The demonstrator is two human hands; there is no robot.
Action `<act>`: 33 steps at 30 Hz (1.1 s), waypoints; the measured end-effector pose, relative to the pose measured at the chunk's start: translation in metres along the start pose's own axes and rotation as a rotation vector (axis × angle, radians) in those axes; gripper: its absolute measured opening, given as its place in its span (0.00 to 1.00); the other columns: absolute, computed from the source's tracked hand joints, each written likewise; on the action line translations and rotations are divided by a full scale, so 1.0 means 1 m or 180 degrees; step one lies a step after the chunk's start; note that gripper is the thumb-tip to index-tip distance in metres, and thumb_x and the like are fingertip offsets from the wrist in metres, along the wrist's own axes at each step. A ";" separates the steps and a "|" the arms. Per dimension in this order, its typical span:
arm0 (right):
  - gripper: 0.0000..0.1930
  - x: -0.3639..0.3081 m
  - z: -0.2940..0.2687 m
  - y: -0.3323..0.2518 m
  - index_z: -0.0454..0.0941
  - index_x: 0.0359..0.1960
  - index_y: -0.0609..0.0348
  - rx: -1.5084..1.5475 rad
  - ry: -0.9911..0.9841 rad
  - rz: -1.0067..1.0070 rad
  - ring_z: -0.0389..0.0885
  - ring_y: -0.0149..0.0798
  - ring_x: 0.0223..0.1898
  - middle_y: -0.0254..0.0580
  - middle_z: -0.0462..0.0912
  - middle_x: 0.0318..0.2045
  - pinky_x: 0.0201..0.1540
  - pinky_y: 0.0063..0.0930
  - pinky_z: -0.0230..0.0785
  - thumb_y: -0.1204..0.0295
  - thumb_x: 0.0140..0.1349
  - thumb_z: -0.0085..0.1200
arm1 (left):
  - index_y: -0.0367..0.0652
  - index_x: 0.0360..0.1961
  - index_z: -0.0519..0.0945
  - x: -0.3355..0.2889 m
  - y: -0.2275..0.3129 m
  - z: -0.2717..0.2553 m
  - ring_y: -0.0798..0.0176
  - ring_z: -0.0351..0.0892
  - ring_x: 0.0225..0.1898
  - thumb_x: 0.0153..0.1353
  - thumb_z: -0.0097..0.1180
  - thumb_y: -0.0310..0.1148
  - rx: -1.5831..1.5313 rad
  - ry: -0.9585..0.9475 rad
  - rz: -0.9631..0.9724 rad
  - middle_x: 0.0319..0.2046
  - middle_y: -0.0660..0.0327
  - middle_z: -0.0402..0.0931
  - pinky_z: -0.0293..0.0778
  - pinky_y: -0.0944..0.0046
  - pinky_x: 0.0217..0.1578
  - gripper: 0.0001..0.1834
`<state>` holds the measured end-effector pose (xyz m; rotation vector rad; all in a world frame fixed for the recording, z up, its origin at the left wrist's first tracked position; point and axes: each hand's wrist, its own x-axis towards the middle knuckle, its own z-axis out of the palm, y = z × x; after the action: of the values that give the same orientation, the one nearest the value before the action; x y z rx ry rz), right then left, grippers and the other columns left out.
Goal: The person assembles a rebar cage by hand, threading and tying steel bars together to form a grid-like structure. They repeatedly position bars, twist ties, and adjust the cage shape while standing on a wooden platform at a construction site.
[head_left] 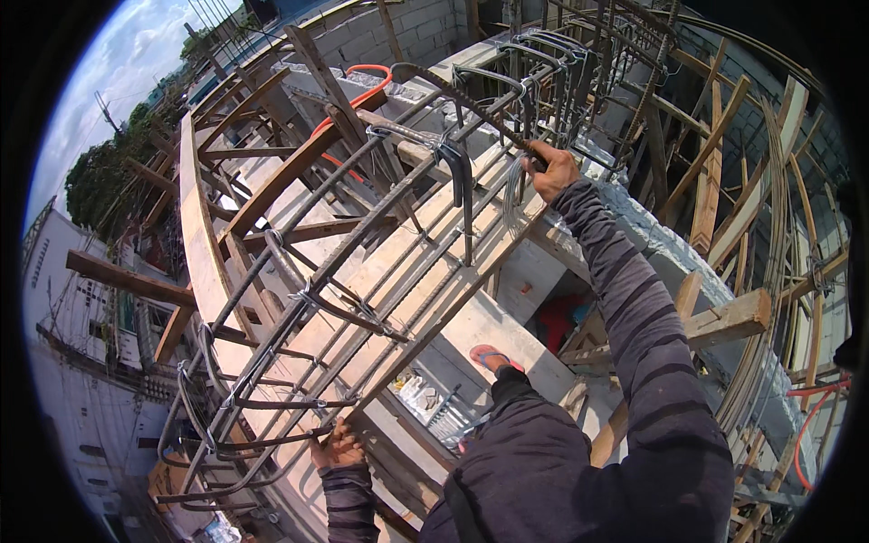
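Note:
A cage of steel rebar (348, 237) with bent stirrups (287, 403) lies over a wooden formwork board (398, 258). My right hand (550, 170), at the upper right, is closed around the end of a dark ribbed steel bar (475, 109) whose far end curves. A bundle of thin tie wire (514, 188) hangs beside that hand; whether the fingers also grip it I cannot tell. Down at the lower left, my left hand (339, 446) curls its fingers at the end of a stirrup, near the board's edge. Twisted wire ties join several stirrups to the long bars.
One sandalled foot (493, 356) rests on a plank below the formwork. Rough timber props (724, 326) and a concrete ledge (670, 262) stand to the right. An orange hose (369, 69) runs behind the cage. Open drops and buildings lie at the left.

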<state>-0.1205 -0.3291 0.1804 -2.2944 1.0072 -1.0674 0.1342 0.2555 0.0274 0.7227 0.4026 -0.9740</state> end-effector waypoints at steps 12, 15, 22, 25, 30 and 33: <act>0.06 0.012 0.015 0.027 0.78 0.39 0.59 0.0046 0.0197 -0.0275 0.78 0.35 0.31 0.43 0.81 0.29 0.37 0.29 0.70 0.75 0.62 0.53 | 0.37 0.46 0.74 -0.041 -0.003 -0.042 0.62 0.66 0.22 0.64 0.45 0.62 0.0115 0.0779 0.0496 0.20 0.64 0.68 0.65 0.61 0.24 0.34; 0.07 0.015 0.015 0.032 0.77 0.40 0.60 -0.0200 0.0196 -0.0413 0.78 0.39 0.32 0.45 0.81 0.29 0.38 0.32 0.70 0.74 0.63 0.51 | 0.38 0.41 0.79 -0.048 -0.017 -0.050 0.59 0.71 0.21 0.65 0.44 0.60 0.0321 0.0828 0.0284 0.23 0.62 0.74 0.66 0.61 0.23 0.31; 0.06 0.029 0.004 0.053 0.77 0.38 0.61 0.0199 -0.0357 -0.0529 0.75 0.32 0.29 0.36 0.79 0.27 0.34 0.27 0.68 0.73 0.64 0.53 | 0.40 0.40 0.80 -0.062 -0.042 -0.042 0.63 0.76 0.22 0.69 0.44 0.52 0.0815 0.0875 0.0432 0.23 0.63 0.78 0.72 0.64 0.23 0.24; 0.05 0.031 0.003 0.059 0.77 0.38 0.61 0.0477 -0.0758 0.0032 0.71 0.27 0.29 0.33 0.76 0.28 0.34 0.24 0.65 0.77 0.60 0.53 | 0.41 0.39 0.80 -0.066 -0.060 -0.024 0.65 0.77 0.22 0.68 0.47 0.50 0.1503 0.0856 0.0354 0.23 0.64 0.78 0.72 0.66 0.24 0.22; 0.05 0.031 0.003 0.057 0.75 0.35 0.61 0.0562 -0.0588 -0.0270 0.69 0.26 0.28 0.30 0.75 0.27 0.33 0.22 0.64 0.81 0.58 0.53 | 0.38 0.36 0.81 -0.074 -0.102 0.010 0.68 0.78 0.25 0.65 0.52 0.52 0.3365 0.0040 0.0192 0.23 0.62 0.78 0.72 0.67 0.27 0.23; 0.05 0.029 -0.001 0.052 0.75 0.35 0.61 0.0554 -0.0397 -0.0141 0.70 0.26 0.29 0.31 0.75 0.27 0.33 0.22 0.64 0.82 0.57 0.52 | 0.35 0.37 0.82 -0.080 -0.116 0.020 0.65 0.77 0.27 0.63 0.53 0.56 0.4284 -0.0260 0.0207 0.22 0.60 0.78 0.71 0.62 0.31 0.28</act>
<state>-0.1314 -0.3855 0.1630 -2.2201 0.7866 -0.9751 -0.0059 0.2477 0.0470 1.8696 -0.4403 -1.1450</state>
